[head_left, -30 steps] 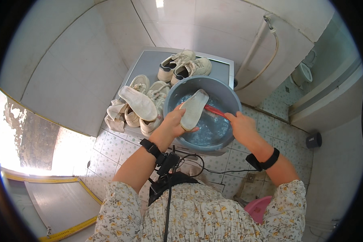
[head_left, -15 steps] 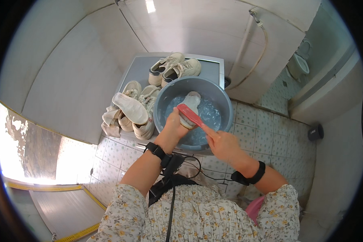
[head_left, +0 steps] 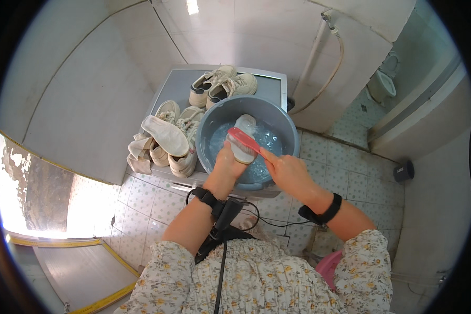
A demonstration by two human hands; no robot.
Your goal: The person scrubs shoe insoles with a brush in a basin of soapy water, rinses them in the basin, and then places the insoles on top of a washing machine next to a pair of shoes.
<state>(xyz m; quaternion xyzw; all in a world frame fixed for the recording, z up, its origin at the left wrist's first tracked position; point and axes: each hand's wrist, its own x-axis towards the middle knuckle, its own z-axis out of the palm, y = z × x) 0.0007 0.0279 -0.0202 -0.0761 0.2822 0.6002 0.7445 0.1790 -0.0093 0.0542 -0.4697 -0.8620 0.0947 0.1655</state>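
Observation:
My left hand [head_left: 228, 164] grips the heel end of a white insole [head_left: 246, 123] over a grey-blue basin [head_left: 289, 121] of water. In my right hand [head_left: 289, 175] is the handle of a pink-red scrubbing brush [head_left: 243, 138]. Its bristles press on the middle of the insole, which tilts with its far end down in the basin. Left of the basin, another white insole [head_left: 165, 136] lies across a pair of off-white sneakers [head_left: 183, 163]. A second pair of off-white sneakers with dark heels [head_left: 221, 86] stands behind the basin.
Basin and shoes rest on a grey-topped appliance [head_left: 180, 83] against the wall. A hose [head_left: 338, 65] hangs from a wall tap at the right. A dark bin [head_left: 403, 171] stands on the tiled floor. Black cables run from my wrist straps.
The brush has moved slightly up and left along the insole, baring more of the heel end. Both hands keep their grip. The whole view has shifted a little.

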